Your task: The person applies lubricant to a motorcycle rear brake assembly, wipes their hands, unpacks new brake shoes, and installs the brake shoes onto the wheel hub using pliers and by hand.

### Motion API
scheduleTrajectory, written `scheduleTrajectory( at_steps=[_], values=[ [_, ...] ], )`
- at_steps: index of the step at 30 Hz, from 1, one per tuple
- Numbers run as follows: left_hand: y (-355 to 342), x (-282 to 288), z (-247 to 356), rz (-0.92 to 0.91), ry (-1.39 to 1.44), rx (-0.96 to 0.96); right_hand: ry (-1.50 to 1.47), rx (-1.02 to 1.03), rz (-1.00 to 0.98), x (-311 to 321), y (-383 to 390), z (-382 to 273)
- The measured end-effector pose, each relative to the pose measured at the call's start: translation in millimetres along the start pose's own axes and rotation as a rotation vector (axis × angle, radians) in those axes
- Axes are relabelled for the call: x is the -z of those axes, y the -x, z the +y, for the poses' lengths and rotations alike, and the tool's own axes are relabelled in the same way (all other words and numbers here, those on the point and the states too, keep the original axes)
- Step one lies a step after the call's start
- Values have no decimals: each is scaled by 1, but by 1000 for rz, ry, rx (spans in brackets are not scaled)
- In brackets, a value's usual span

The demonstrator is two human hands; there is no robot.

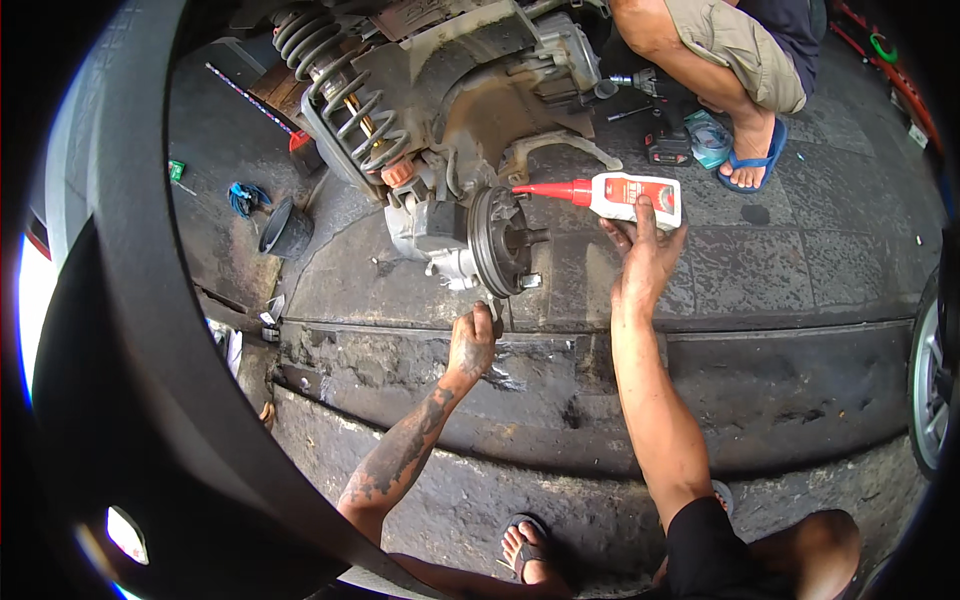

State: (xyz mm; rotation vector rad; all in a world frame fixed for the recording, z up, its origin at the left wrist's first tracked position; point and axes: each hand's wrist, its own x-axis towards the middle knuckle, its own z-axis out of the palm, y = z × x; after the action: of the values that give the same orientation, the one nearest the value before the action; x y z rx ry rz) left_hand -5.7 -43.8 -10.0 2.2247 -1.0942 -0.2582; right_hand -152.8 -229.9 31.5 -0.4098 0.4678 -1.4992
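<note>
A white squeeze bottle with a red label [608, 188] and a long red nozzle lies almost level in my right hand [648, 262], fingers wrapped round its underside. Its nozzle tip is at the upper edge of a round, grooved metal wheel hub [490, 245]; whether they touch I cannot tell. Just below the hub, my left hand [473, 342] is closed, with a thin, light-coloured piece showing at its fingertips. What that piece is stays unclear. Behind the hub stands a grey metal knuckle [420, 228], joined to the suspension parts.
A coil spring [340, 90] rises at upper left, near a black bucket [286, 228] and a blue cloth [247, 198]. Another person's sandalled foot [750, 155] is at upper right, beside a black tool battery [668, 148]. A dark curved car body edge [165, 250] runs down the left.
</note>
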Motion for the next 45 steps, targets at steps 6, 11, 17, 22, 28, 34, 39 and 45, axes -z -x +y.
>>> scheduleTrajectory(
  at_steps=[6, 11, 17, 22, 28, 34, 39, 45],
  values=[
    [-1, -5, -24, 73, -212, -287, 120, 21, -62, -5, -5, -9],
    [-2, -11, -38, 143, -273, -434, 143, 96, -84, -7, -5, -10],
    [-5, -13, -48, 236, -406, -676, 178, 137, -127, -8, -9, -8],
    [-7, -14, -51, 263, -462, -734, 190, 169, -144, -13, -10, -12],
    [-11, -14, -59, 86, -322, -596, 201, 181, -171, -17, -12, -14],
    [-10, -14, -58, 116, -380, -620, 202, 177, -183, -17, -13, -14],
    [-11, -13, -61, 104, -385, -644, 202, 166, -194, -15, -15, -15],
    [-9, -13, -53, 123, -333, -596, 210, 214, -226, -16, -16, -17]
  ],
)
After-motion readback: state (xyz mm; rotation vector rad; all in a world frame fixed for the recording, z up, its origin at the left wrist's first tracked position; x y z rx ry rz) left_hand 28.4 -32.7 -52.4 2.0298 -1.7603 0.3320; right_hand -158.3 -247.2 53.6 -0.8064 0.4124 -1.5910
